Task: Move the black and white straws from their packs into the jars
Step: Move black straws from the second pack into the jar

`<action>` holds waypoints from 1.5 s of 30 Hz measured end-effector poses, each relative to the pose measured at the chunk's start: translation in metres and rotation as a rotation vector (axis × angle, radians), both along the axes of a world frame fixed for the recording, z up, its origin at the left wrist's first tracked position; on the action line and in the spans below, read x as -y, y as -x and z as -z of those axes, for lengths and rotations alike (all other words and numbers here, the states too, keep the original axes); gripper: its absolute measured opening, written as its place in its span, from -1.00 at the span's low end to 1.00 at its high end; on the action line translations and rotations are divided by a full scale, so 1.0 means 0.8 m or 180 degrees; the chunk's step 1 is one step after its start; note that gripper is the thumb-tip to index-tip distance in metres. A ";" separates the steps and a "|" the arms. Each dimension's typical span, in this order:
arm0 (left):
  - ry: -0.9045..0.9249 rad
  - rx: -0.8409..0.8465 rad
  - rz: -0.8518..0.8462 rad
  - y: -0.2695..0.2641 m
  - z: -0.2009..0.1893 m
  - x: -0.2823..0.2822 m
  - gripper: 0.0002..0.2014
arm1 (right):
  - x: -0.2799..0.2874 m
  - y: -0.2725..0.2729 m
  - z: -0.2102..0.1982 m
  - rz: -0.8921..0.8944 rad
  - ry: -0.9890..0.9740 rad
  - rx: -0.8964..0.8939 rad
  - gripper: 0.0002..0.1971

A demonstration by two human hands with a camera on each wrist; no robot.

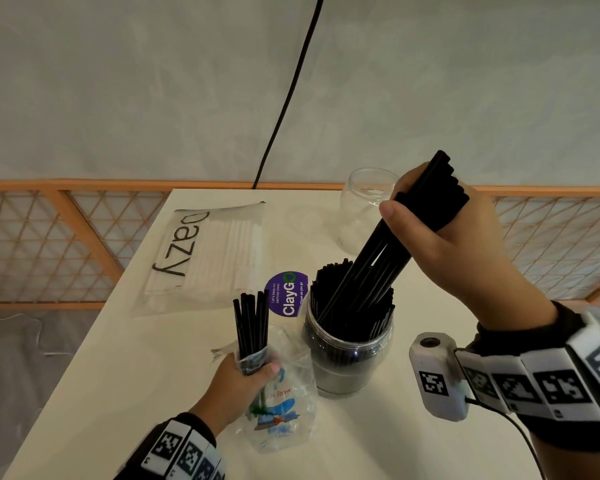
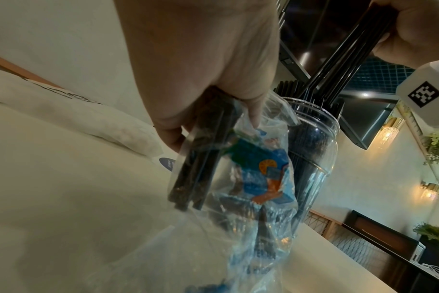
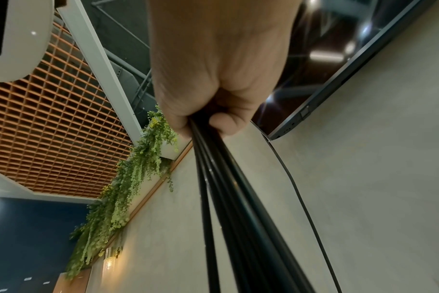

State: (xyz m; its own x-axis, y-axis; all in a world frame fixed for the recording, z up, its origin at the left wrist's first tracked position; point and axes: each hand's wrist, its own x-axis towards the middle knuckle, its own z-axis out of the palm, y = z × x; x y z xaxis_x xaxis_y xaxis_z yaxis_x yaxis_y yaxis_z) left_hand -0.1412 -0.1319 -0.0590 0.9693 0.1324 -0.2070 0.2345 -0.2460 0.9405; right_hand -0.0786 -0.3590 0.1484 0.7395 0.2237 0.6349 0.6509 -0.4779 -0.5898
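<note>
- Right hand (image 1: 440, 237) is gripping a straw bunch (image 1: 395, 237), tilting it so the tips are dropping into the near jar (image 1: 349, 351).
- Left hand (image 1: 239, 379) is squeezing the pack (image 1: 278, 393) on the worktop (image 1: 118, 375), keeping leftovers upright.
- White pack (image 1: 205, 251) is waiting far left, spare jar (image 1: 364, 209) beyond.

The black straws (image 1: 368, 261) look like smooth, slightly glossy plastic, and the jar (image 1: 349, 351) that holds many of them is clear, shiny plastic with bright glints on its wall. The straw pack (image 1: 281, 407) is thin, crinkled transparent film printed in blue, while the pouch of white straws (image 1: 208, 254) is frosted, matt plastic. The table (image 1: 118, 393) is smooth and matt white, and the lattice rail (image 1: 84, 237) behind it looks like orange-toned wood.
</note>
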 end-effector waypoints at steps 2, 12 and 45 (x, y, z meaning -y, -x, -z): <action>0.0042 0.0004 -0.0006 -0.001 0.000 0.001 -0.87 | 0.001 0.002 -0.001 -0.0059 0.0004 0.0027 -0.90; -0.0008 -0.0062 0.0072 -0.005 0.011 0.000 -0.96 | -0.028 0.012 0.008 -0.0506 0.0428 -0.0134 -0.87; 0.0046 0.0003 0.0263 -0.004 0.016 -0.003 -0.97 | 0.015 0.021 -0.017 0.0227 -0.0759 -0.0424 -0.79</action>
